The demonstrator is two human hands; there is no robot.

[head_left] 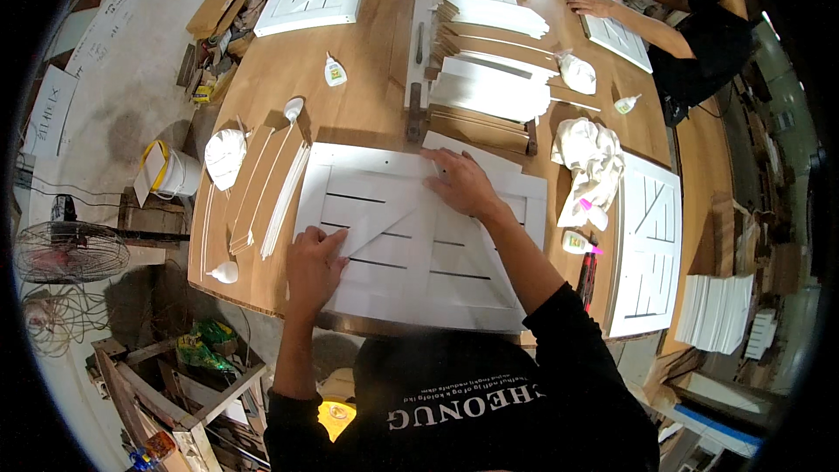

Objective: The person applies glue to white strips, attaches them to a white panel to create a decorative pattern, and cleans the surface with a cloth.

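Note:
A white door-like panel (367, 177) with dark slots lies on the table in front of me. A pale diagonal strip (377, 233) crosses its left half. My left hand (316, 264) rests at the panel's left side, its thumb and forefinger apart near the strip's lower end. Over the far middle of the panel, my right hand (463, 182) lies with fingers spread, near the strip's upper end. Neither hand visibly grips anything. Just beyond the right hand, a flat white piece (498, 160) extends past the panel's far edge.
Beyond the panel stands a rack of white slats (489, 87). Thin white strips (285, 201) and a glue bottle (335, 70) are left; a cloth (587, 157), another glue bottle (575, 242) and a finished-looking panel (647, 245) right. A co-worker (708, 35) handles another panel (612, 31). A fan (70, 249) stands left.

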